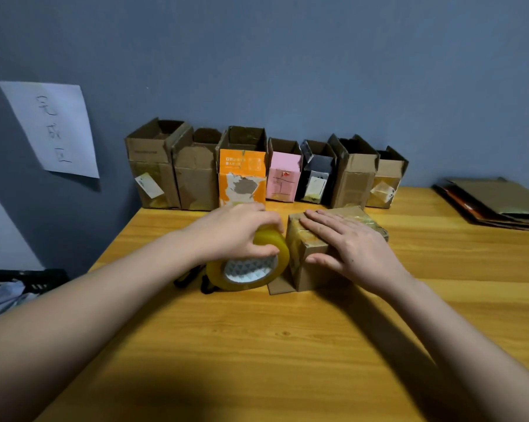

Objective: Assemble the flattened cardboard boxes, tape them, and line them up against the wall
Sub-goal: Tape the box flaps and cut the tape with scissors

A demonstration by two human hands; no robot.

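Note:
A small brown cardboard box (306,271) stands mid-table with shiny tape across its top face. My right hand (348,242) lies flat on that top, thumb against the near side. My left hand (236,229) grips a yellowish tape roll (251,269) from above, pressed against the box's left side. Several assembled boxes stand in a row along the blue wall, among them an orange one (242,181), a pink one (283,178) and a black one (315,175), all with top flaps open.
A stack of flattened cardboard (497,202) lies at the table's far right. A dark yellow-and-black tool (187,277) sits behind the tape roll. A paper sign (53,129) hangs on the wall at left. A dark crate (23,284) sits beyond the wooden table (287,345) edge.

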